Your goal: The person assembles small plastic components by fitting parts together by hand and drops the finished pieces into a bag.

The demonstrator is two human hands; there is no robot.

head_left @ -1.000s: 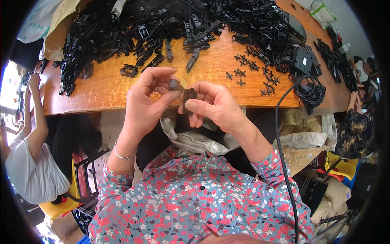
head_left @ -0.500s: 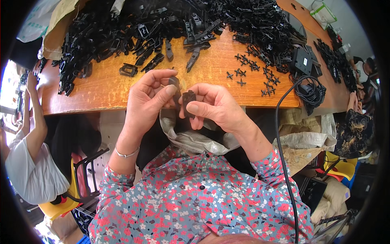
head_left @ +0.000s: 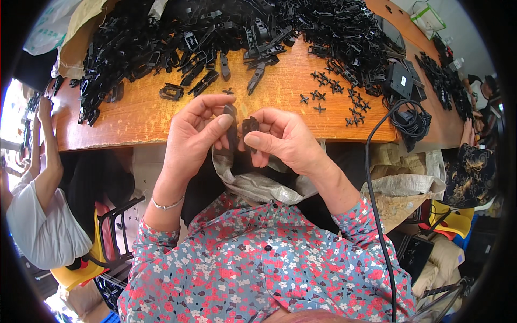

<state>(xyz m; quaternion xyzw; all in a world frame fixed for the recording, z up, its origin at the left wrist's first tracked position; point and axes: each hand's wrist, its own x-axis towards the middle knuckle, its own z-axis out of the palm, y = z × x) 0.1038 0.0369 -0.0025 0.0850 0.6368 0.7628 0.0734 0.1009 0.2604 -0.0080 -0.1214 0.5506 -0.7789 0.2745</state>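
My left hand [head_left: 196, 134] pinches a long dark plastic part [head_left: 232, 119] between thumb and fingers, just over the table's near edge. Beside it, my right hand [head_left: 288, 139] grips a short black plastic part [head_left: 249, 129], its thumb pressed on the face. The two parts stand close together and upright, with a narrow gap between them. Beyond my left fingertips lies a small black cross-shaped piece [head_left: 229, 91]. A loose black clip-like part [head_left: 172, 92] rests farther left on the wooden table [head_left: 134, 116].
A big heap of black plastic parts [head_left: 215, 27] covers the table's far side. Several small black crosses [head_left: 353, 107] lie to the right. A black box [head_left: 398, 81] with a coiled cable [head_left: 412, 121] stands beyond them. Other people sit left [head_left: 48, 226] and right [head_left: 468, 172].
The parts in my hands have drawn slightly apart, and my left hand has shifted a little. The small cross beyond my left fingertips now shows more fully.
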